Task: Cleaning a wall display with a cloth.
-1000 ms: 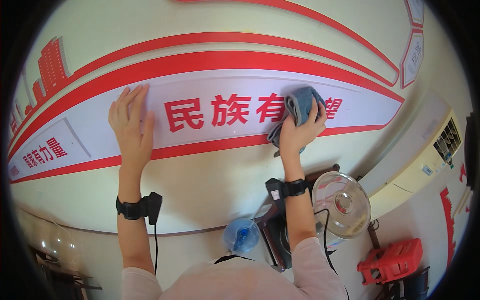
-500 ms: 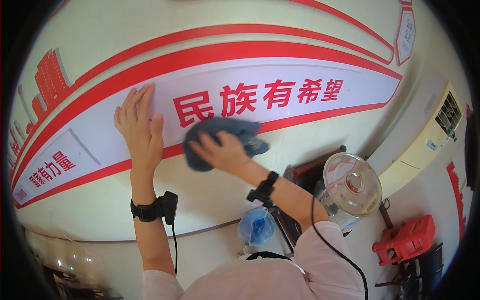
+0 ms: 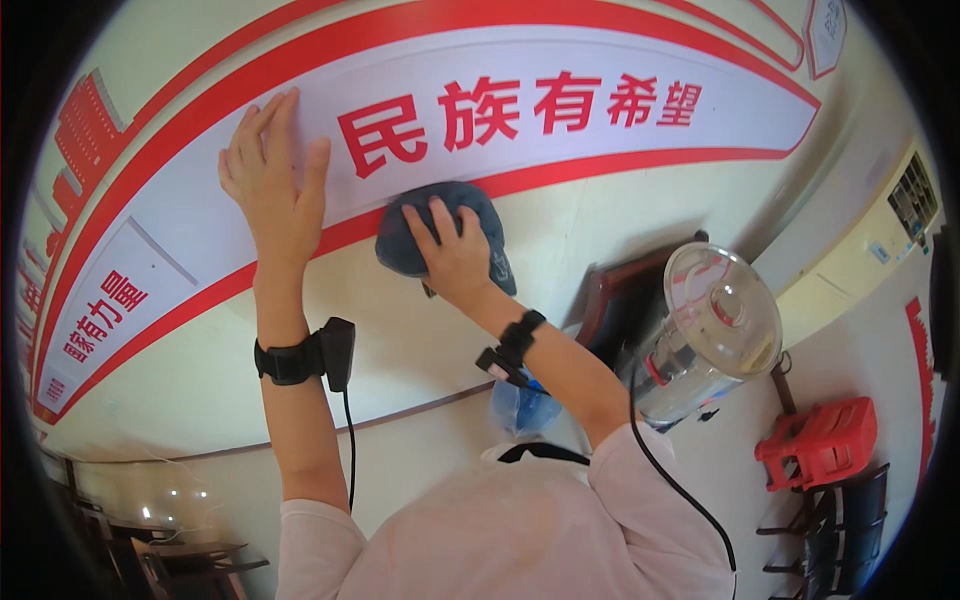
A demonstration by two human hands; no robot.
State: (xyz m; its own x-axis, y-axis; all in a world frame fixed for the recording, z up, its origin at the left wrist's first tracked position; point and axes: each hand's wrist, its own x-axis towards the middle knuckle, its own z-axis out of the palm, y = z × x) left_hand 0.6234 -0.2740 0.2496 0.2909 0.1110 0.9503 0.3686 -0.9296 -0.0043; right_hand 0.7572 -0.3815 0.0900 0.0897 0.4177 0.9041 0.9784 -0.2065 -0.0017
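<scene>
A bunched, dark blue-grey cloth (image 3: 400,247) is at the lower edge of a long, curved white sign (image 3: 540,52) with large red characters, left of that edge's middle. It covers part of the red border (image 3: 600,168) and reaches onto the cream wall (image 3: 560,225) below. The right hand (image 3: 458,265) has hold of it, fingers spread and bent over its face; the thumb cannot be made out. To its left, the left hand (image 3: 275,195) lies on the sign with fingers loosely apart, gripping nothing, fingertips near the upper border. Each wrist wears a black strapped device. Farther right are a clear-lidded round container (image 3: 720,310) and a red plastic stool (image 3: 820,442).
</scene>
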